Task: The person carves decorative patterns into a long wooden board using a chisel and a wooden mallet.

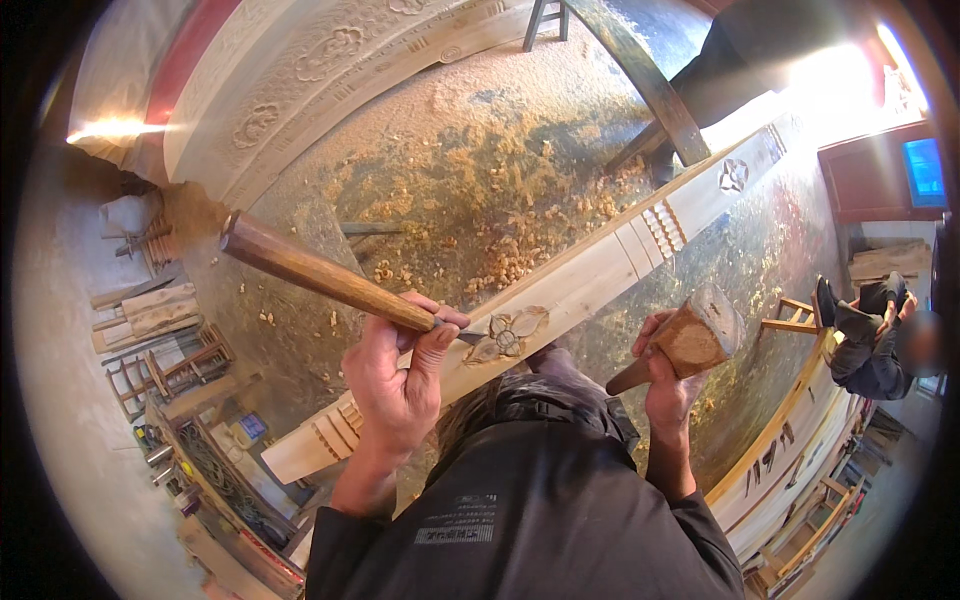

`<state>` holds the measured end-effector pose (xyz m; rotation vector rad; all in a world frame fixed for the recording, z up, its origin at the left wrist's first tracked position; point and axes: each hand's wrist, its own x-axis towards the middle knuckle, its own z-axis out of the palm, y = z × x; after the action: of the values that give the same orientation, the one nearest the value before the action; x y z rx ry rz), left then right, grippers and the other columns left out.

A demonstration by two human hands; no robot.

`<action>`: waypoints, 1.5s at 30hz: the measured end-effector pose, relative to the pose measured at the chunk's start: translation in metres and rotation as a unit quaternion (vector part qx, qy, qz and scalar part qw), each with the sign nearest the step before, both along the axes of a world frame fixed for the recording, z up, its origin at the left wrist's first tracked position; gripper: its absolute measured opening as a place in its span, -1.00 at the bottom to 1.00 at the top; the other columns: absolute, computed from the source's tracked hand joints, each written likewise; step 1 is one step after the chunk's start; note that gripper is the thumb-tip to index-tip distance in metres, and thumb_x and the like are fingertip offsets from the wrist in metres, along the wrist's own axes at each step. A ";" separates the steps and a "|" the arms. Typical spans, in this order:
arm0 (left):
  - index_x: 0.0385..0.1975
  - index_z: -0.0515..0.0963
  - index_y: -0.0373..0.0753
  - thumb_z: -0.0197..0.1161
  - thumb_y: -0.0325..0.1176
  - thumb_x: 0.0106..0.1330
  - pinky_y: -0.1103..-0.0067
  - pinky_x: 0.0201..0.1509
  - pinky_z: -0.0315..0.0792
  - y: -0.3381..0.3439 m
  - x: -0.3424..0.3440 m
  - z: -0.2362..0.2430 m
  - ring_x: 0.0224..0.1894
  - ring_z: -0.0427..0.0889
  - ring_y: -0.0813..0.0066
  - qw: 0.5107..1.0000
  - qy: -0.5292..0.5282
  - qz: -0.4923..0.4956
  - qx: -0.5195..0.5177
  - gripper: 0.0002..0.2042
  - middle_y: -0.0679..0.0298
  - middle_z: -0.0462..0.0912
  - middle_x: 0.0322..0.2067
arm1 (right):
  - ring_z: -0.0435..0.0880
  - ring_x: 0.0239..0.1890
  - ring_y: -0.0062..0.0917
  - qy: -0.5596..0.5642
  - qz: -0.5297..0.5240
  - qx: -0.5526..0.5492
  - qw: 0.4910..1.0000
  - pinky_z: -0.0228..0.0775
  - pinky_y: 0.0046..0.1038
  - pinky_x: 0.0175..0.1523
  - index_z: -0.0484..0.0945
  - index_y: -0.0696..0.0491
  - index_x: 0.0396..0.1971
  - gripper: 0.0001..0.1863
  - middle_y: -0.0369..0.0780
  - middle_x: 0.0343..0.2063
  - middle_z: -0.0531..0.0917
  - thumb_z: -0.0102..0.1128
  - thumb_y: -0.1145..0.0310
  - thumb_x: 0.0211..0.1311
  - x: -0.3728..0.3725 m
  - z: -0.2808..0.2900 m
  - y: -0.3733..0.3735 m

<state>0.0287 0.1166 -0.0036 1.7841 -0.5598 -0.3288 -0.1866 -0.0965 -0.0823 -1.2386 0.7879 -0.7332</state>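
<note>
Here the left hand (398,385) is gripping a long wooden-handled chisel (325,277) tightly, slanting it so its tip is meeting the flower carving (508,335) on the pale plank (590,280) — a low angle suited to shaving thin cuts. The right hand (665,385) is closing fully around a wooden mallet (690,340), holding it raised just beside the plank. Shavings (500,230) are littering the floor beyond.

Left hand (400,385) gripping chisel (320,278) on carved plank (590,285), right hand (665,385) holding wooden mallet (690,340)
</note>
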 end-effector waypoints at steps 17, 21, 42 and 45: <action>0.00 0.55 -0.39 0.41 -0.40 0.54 0.54 0.00 0.67 -0.007 0.001 0.003 -0.17 0.80 0.52 0.999 -0.042 -0.009 0.023 -0.77 0.16 0.83 -0.27 | 0.72 -0.23 -0.48 0.004 0.011 0.001 1.000 0.59 -0.43 -0.12 0.53 0.24 0.19 -0.46 -0.14 -0.12 0.72 0.40 0.53 0.18 -0.007 0.000 -0.003; -0.06 0.59 -0.35 0.49 -0.43 0.46 0.56 -0.09 0.67 -0.012 0.002 0.010 -0.22 0.83 0.52 0.987 -0.117 -0.058 0.092 -0.77 0.23 0.82 -0.31 | 0.76 -0.18 -0.50 0.012 0.016 -0.014 1.000 0.65 -0.43 -0.08 0.62 0.28 0.12 -0.53 -0.16 -0.17 0.77 0.44 0.58 0.18 -0.004 0.008 -0.008; -0.09 0.72 -0.21 0.56 -0.50 0.29 0.52 -0.17 0.65 -0.014 0.015 0.030 -0.23 0.91 0.31 0.974 -0.110 -0.165 0.107 -0.77 0.18 0.85 -0.35 | 0.88 -0.10 -0.38 0.062 0.132 -0.688 0.711 0.70 -0.40 0.01 0.74 0.10 0.16 -0.41 -0.11 -0.10 0.86 0.69 0.51 0.05 0.122 0.230 -0.056; -0.08 0.71 -0.23 0.57 -0.50 0.28 0.49 -0.12 0.65 -0.011 0.014 0.031 -0.19 0.91 0.29 0.975 -0.101 -0.173 0.097 -0.75 0.17 0.86 -0.32 | 0.87 -0.11 -0.37 0.063 0.155 -0.696 0.698 0.69 -0.41 0.03 0.71 0.00 0.27 -0.31 -0.14 -0.05 0.86 0.66 0.53 0.04 0.134 0.231 -0.047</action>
<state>0.0429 0.1060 0.0271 1.9185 -1.0190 -0.4572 -0.0529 -0.1436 0.1485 -2.7327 -0.0735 -0.9708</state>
